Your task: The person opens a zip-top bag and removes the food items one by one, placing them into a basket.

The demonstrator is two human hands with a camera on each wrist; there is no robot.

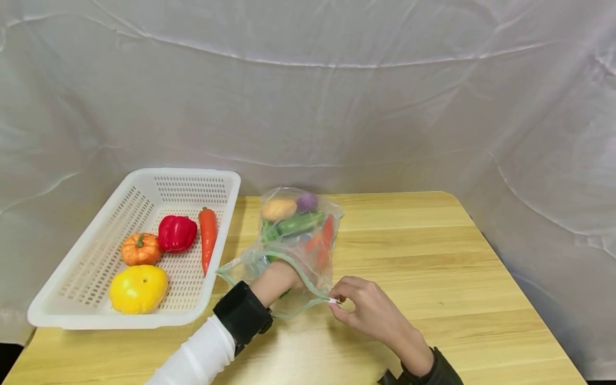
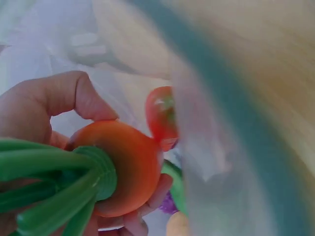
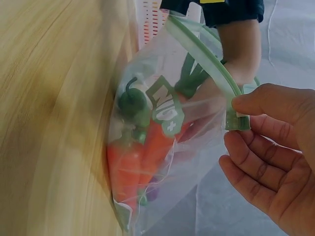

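A clear zip bag (image 1: 310,280) with a green rim lies on the table, its mouth facing me. My left hand (image 1: 279,275) reaches inside; in the left wrist view it grips an orange carrot (image 2: 130,167) with green stalks. My right hand (image 1: 370,307) pinches the bag's rim at its right corner, by a white tab (image 1: 333,301). Through the plastic show a yellow-brown potato-like piece (image 1: 279,209), a purple round piece (image 1: 307,201), a green cucumber (image 1: 302,223) and a red-orange piece (image 1: 328,230). A dark green pepper (image 3: 134,103) shows in the right wrist view.
Left of the bag stands a white basket (image 1: 67,315). It holds a red bell pepper (image 1: 177,233), a small orange pumpkin (image 1: 140,249), a yellow squash (image 1: 138,289) and a carrot (image 1: 208,235). Wooden table (image 1: 433,256) extends to the right; a grey cloth (image 1: 327,117) hangs behind.
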